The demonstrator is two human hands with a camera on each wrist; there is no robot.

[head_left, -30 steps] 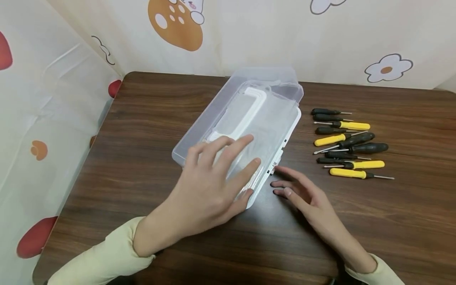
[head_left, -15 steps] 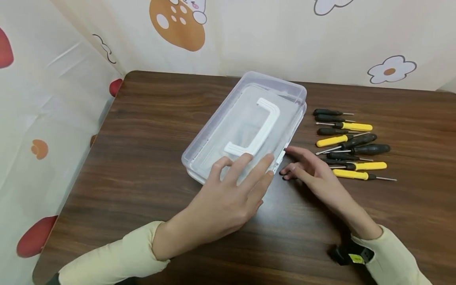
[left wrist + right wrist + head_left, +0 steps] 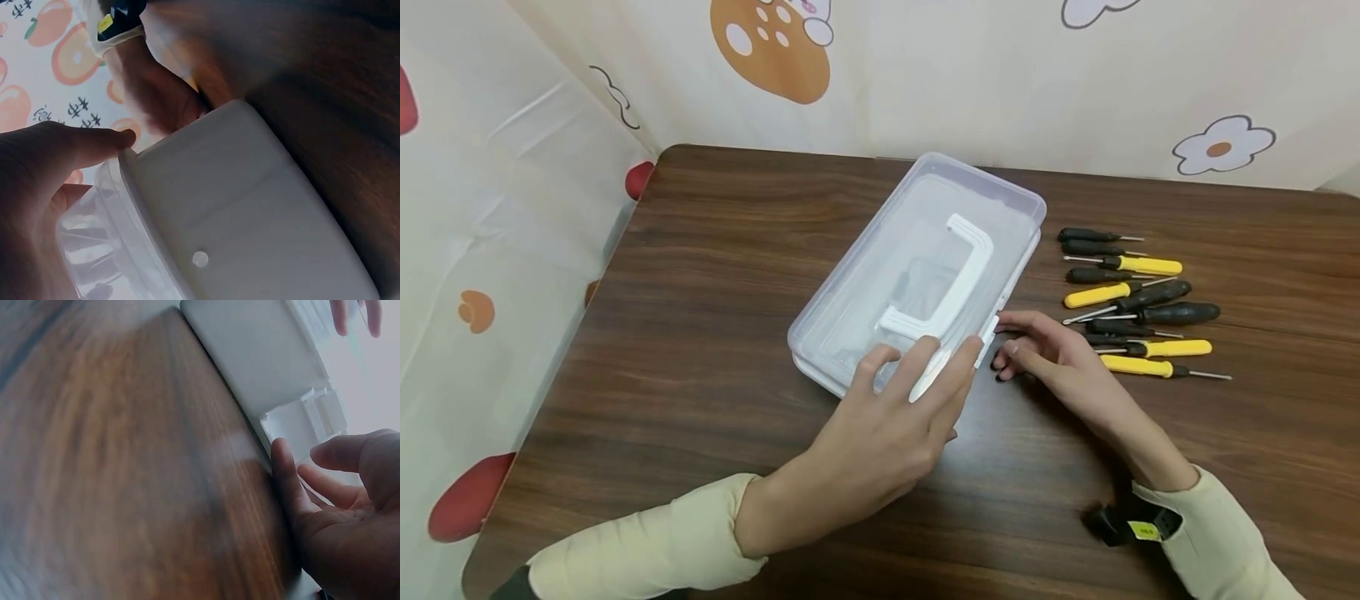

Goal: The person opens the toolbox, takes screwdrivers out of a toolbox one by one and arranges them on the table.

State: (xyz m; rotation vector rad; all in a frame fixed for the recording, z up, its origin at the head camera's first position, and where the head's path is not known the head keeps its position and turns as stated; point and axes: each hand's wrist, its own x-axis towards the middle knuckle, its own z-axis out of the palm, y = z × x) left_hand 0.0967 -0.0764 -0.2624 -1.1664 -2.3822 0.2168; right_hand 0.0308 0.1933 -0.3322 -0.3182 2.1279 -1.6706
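A plastic storage box stands slantwise on the table, its translucent lid (image 3: 891, 250) lying down over the white base (image 3: 250, 200). A white handle (image 3: 951, 300) is set in the lid. My left hand (image 3: 876, 442) rests with spread fingers on the near right corner of the lid; in the left wrist view its thumb (image 3: 100, 142) lies at the seam between lid and base. Beside the right long side, my right hand (image 3: 1067, 358) has its index fingertip at the white latch (image 3: 988, 340). Its thumb stands apart from the fingers in the right wrist view.
Several screwdrivers (image 3: 1176, 314) with black or yellow handles lie in a loose column to the right of the box, near my right hand. A patterned cloth (image 3: 962, 83) hangs behind the wooden table (image 3: 700, 292). A black wrist camera (image 3: 1131, 523) sits below my right sleeve.
The lid has come down onto the base, and its handle shows further right. My left hand has shifted right to the near corner, and my right hand has moved slightly up along the side.
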